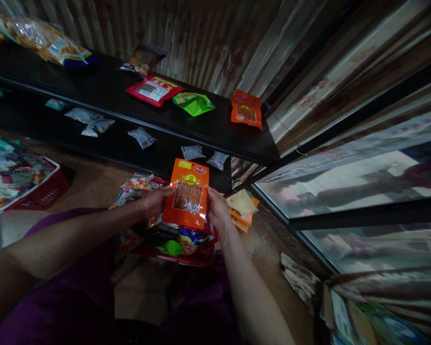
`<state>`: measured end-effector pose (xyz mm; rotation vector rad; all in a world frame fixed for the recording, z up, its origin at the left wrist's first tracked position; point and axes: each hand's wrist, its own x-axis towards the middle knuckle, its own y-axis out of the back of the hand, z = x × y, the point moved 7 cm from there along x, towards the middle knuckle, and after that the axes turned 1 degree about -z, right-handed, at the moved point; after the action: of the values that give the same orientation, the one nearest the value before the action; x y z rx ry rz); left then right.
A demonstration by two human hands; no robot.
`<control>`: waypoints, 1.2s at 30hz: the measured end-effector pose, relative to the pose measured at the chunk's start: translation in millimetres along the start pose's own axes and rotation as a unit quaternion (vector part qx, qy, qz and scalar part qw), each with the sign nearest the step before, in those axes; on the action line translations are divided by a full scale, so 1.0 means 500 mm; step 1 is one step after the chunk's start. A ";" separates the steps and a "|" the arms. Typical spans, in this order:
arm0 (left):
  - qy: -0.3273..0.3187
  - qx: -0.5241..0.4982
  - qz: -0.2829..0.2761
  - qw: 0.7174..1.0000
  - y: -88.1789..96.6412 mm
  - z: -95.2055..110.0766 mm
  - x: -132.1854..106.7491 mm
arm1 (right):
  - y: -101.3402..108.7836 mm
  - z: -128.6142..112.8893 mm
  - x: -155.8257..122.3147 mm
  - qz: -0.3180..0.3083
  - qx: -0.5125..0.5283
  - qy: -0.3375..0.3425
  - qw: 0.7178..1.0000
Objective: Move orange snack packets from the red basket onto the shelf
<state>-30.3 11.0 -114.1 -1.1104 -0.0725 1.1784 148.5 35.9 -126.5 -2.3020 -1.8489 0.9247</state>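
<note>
An orange snack packet [188, 194] with a clear window showing brown sticks is held upright between my two hands. My left hand [157, 202] is closed on its left edge, and my right hand [217, 209] grips the right edge. Below the packet sits a red basket [197, 258] filled with snack bags, among them a blue packet [191, 239] and a bright green one [171, 247]. Part of the basket is hidden behind the orange packet and my hands.
A black shelf [104, 93] ahead bears a red packet [154, 91], a green packet [194, 103] and another orange packet [246, 110]. Small wrapped snacks [141, 137] lie on its lower level. A second full red basket [52, 184] stands left; a glass-panelled frame [294, 220] is at right.
</note>
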 end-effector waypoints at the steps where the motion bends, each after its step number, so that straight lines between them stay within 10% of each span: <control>1: -0.007 -0.001 0.006 1.000 0.001 0.004 0.001 | -0.004 0.001 -0.003 -0.010 -0.004 -0.009 1.000; 36: -0.017 -0.041 0.048 0.998 0.013 0.040 0.007 | -0.042 0.003 -0.027 -0.134 -0.069 -0.025 0.988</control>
<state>-44.7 26.4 -110.2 -1.1762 -0.0948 1.2887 127.9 29.2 -113.7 -2.0427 -2.2395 0.8467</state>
